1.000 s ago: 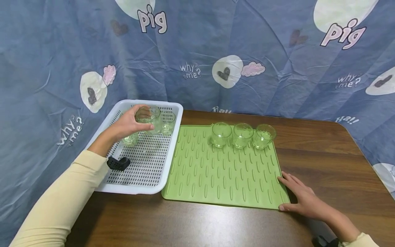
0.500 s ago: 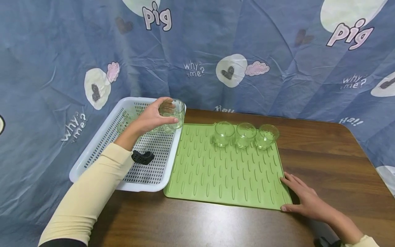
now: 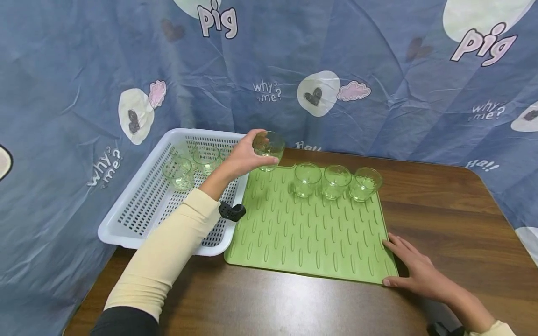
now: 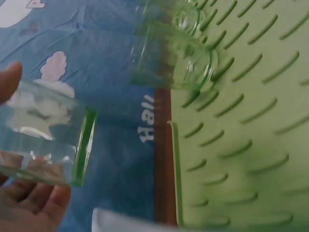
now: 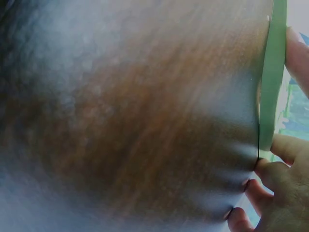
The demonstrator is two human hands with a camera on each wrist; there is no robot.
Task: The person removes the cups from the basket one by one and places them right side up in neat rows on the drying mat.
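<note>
My left hand (image 3: 245,156) grips a clear drinking glass (image 3: 271,148) between thumb and fingers, held up over the back left corner of the green ridged mat (image 3: 311,238). In the left wrist view the same glass (image 4: 41,130) shows its thick base, raised away from the mat. Three glasses stand in a row along the mat's back edge, among them the left one (image 3: 307,181) and the right one (image 3: 364,185). My right hand (image 3: 420,275) rests at the mat's front right edge, fingers spread, thumb and fingertips touching it; the right wrist view shows fingers (image 5: 275,174) along that edge.
A white perforated basket (image 3: 126,228) stands left of the mat with several glasses at its back, such as one glass (image 3: 178,173). The brown wooden table (image 3: 269,298) runs in front and to the right. A blue printed cloth (image 3: 235,60) hangs behind.
My left hand has lifted the glass out of the basket and carried it right, past the basket's rim to above the mat. My right hand has stayed in place.
</note>
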